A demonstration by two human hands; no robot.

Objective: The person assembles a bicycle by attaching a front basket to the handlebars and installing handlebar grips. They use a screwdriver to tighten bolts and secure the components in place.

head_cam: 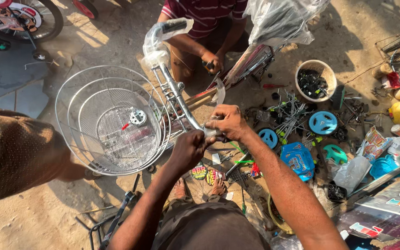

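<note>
- We see a chrome handlebar [178, 95] running from the middle of the view up and to the left, its far grip end wrapped in clear plastic [159, 39].
- A white wire basket [112, 119] sits just left of the bar, round and deep, with a small metal fitting showing through its mesh.
- The near end of the bar is covered by our two hands, so we cannot make out what sits between the fingers (a pale scrap of wrapping shows there, no more).
- Our left hand [191, 149] is curled shut around the bar's near end, knuckles up, the forearm coming from below.
- Our right hand [228, 121] is bent at the wrist, its fingers pinched closed on the wrapping at the same spot, touching the left hand.
- Across from us another person's hand [214, 61] grips the red frame [251, 65]; their head is cut off by the top edge.
- Small blue plastic wheels [322, 122] and loose parts lie on the ground to the right.
</note>
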